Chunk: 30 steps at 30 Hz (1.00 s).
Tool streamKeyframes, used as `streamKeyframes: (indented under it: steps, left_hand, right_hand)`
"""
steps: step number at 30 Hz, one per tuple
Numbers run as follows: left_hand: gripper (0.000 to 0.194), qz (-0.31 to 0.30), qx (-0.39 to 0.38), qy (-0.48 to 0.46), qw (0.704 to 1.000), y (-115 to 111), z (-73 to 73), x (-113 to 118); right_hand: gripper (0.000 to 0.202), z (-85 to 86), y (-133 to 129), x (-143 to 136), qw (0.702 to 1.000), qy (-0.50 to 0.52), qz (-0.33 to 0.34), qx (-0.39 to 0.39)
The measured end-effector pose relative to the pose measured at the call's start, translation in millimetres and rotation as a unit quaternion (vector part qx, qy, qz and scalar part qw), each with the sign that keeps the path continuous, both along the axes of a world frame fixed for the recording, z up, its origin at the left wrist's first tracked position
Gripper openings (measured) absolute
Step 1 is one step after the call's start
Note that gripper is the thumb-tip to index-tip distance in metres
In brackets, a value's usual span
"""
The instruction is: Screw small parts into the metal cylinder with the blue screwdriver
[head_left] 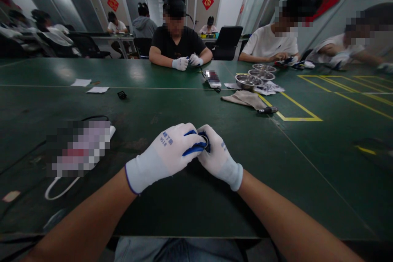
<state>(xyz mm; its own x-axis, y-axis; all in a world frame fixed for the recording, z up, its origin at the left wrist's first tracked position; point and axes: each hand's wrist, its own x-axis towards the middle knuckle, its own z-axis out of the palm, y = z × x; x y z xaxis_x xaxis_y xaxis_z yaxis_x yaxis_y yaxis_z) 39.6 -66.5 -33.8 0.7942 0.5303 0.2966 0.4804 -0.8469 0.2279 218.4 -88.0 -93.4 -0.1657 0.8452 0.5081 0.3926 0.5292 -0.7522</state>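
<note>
Both my hands wear white gloves with blue palms and meet above the green table (172, 217). Between their fingertips is a small round ring with a shiny metal rim (206, 142), mostly covered by the gloves. My left hand (168, 149) has its fingers closed on the ring's left side. From the other side, my right hand (216, 155) curls its fingers and thumb around it. The ring's exact kind cannot be made out.
A blurred-out device with a white strap (87, 147) lies at left. Ahead are a small black item (122, 95), a beige cloth (244, 98), a dark-handled tool (267, 110) and metal bowls (248, 82). A gloved person (181, 45) sits opposite; others work at right.
</note>
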Motion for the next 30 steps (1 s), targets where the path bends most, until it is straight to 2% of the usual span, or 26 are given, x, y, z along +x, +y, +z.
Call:
streamKeyframes:
  steps: [10,16,25,30]
  left_hand:
    - [0.015,-0.026,-0.032,0.0,0.999,2.5,-0.5,-5.4]
    - [0.018,-0.031,-0.054,-0.024,0.998,1.5,2.0,-5.3]
    - [0.011,-0.026,-0.093,-0.034,0.995,0.7,0.9,-3.1]
    - [0.021,-0.028,-0.108,-0.072,0.991,1.9,-2.5,-3.7]
  right_hand:
    - [0.015,1.2,-1.6,-1.8,0.999,-0.019,0.034,-0.012]
    - [0.016,7.1,-3.1,0.9,0.999,-0.035,0.01,-0.015]
    - [0.02,7.2,-1.2,2.8,0.997,-0.039,0.049,-0.039]
    - [0.018,7.7,0.4,5.7,0.998,-0.033,0.027,-0.045]
